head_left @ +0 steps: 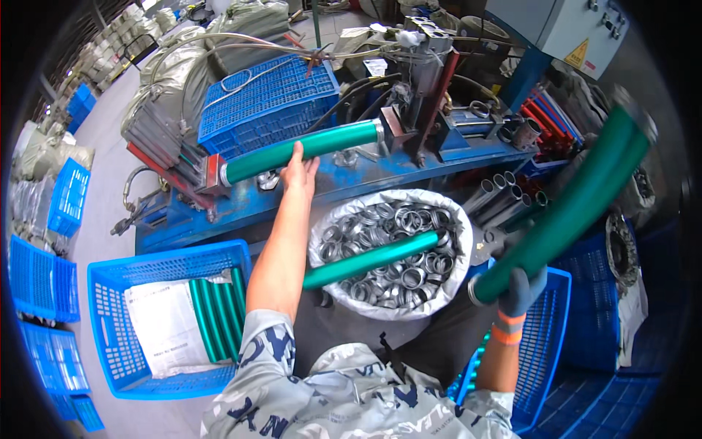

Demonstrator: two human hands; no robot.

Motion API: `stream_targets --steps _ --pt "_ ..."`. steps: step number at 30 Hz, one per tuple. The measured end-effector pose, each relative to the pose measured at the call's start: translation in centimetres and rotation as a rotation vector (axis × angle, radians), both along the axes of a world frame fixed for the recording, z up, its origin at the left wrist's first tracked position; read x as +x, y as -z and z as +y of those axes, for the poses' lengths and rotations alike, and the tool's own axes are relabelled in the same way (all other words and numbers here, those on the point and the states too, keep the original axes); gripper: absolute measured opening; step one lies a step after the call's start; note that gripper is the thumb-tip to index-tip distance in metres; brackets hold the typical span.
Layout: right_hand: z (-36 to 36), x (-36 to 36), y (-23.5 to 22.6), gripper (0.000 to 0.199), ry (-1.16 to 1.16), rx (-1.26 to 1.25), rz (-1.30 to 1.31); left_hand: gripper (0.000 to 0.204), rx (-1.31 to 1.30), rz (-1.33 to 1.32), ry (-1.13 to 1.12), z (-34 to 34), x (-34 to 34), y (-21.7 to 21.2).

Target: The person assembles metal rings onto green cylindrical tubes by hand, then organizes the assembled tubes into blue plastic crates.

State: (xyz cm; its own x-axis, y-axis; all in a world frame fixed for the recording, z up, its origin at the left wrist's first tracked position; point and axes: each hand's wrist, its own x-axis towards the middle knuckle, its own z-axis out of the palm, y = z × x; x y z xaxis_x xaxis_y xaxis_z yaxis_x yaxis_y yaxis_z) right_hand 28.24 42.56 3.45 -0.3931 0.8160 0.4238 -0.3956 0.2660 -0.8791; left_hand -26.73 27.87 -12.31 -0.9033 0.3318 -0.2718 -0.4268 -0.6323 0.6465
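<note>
My left hand (298, 167) is bare and rests on a green tube (301, 151) that lies across a blue machine bed (409, 167) between two metal end pieces. My right hand (521, 287), in a blue-grey glove with an orange cuff, grips the lower end of a second long green tube (578, 197) that slants up to the right. A third green tube (369, 260) lies across a white sack of metal rings (391, 252) in front of me.
A blue crate (110, 314) at my left holds several green tubes and a white bag. Another blue crate (545, 351) stands at my right. Bare metal pipes (504, 194) lie behind the sack. More blue crates are stacked at the far left. A grey control box (578, 29) sits at the top right.
</note>
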Motion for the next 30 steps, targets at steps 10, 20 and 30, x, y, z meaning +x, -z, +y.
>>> stream_targets --steps 10,20,30 --pt "-0.2 9.4 0.5 0.074 0.096 -0.121 -0.048 0.078 -0.167 -0.028 0.077 0.2 -0.3 1.0" --pt "1.0 32.6 9.4 0.034 0.686 -0.002 -0.634 0.085 -0.272 -0.010 0.168 -0.4 0.0 -0.1" --pt "-11.0 54.8 41.1 0.056 0.793 -0.830 -0.501 0.044 -0.293 0.302 0.468 -10.1 -12.1 7.5"
